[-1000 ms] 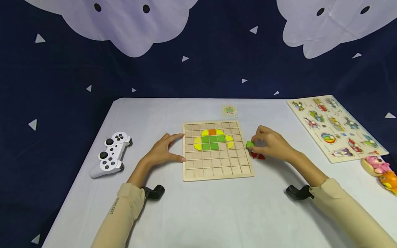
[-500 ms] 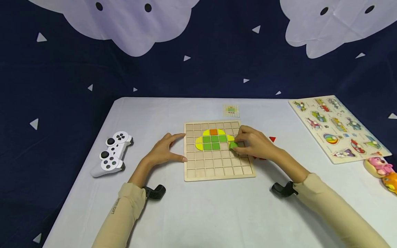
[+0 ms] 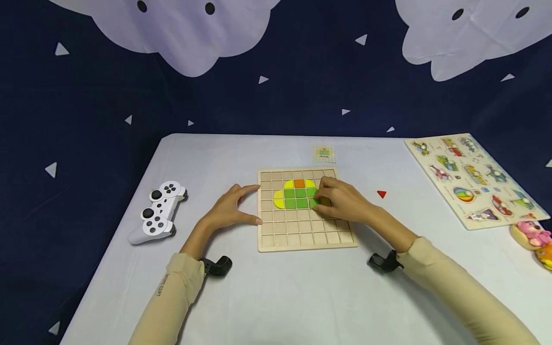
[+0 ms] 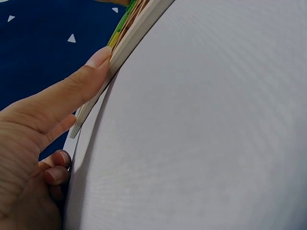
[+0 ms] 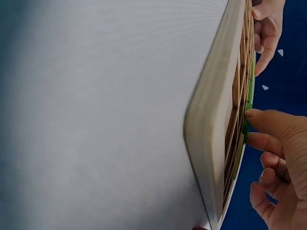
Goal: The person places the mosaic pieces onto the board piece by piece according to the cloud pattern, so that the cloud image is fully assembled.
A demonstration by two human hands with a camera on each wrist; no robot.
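Observation:
A square wooden grid board [image 3: 280, 241] lies flat on the white table. Yellow rounded tiles [image 3: 279, 199], green square tiles [image 3: 290, 203] and an orange square tile [image 3: 299, 183] form a patch in its upper middle. My left hand [image 3: 226, 208] touches the board's left edge with thumb and index finger spread apart. Over the board's right half, my right hand [image 3: 345, 199] pinches a green square tile [image 5: 246, 125] between thumb and index finger, down at the grid. The right hand hides the yellow tiles on that side in the head view.
A red triangle tile [image 3: 381, 194] lies right of the board. Behind it is a small pattern card [image 3: 324, 154]. A white game controller [image 3: 161, 211] sits at left. At right lie a picture puzzle board [image 3: 478, 179] and a pink toy figure [image 3: 534, 235] beside an orange one.
My right hand has carried the green square tile leftward from beside the board and lowered it to the grid. The left hand has stayed at the board's edge.

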